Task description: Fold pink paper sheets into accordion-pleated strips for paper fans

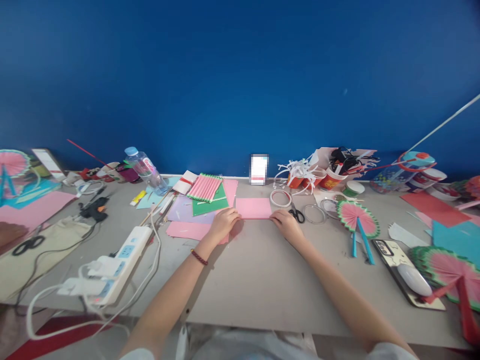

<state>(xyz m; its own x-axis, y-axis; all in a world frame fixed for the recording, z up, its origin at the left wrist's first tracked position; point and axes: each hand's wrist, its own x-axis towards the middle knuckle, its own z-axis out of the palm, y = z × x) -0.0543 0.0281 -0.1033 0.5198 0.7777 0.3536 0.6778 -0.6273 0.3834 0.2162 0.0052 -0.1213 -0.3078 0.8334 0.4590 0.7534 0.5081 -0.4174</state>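
Observation:
A pink sheet of paper [253, 207] lies flat on the grey table [262, 280], folded along its near edge. My left hand [223, 223] pinches its near left corner, fingers curled. My right hand [286, 223] grips the near right corner the same way. A red bead bracelet [198, 257] sits on my left wrist. More pink paper [187, 230] lies under my left hand.
Pleated pink paper [204, 187] on green and purple sheets, a water bottle [146, 170], a power strip [120, 260] with cables, a glue gun [93, 207], black scissors [297, 215], tape rings [280, 198], paper fans [358, 220], a phone [403, 270], red cups [330, 180].

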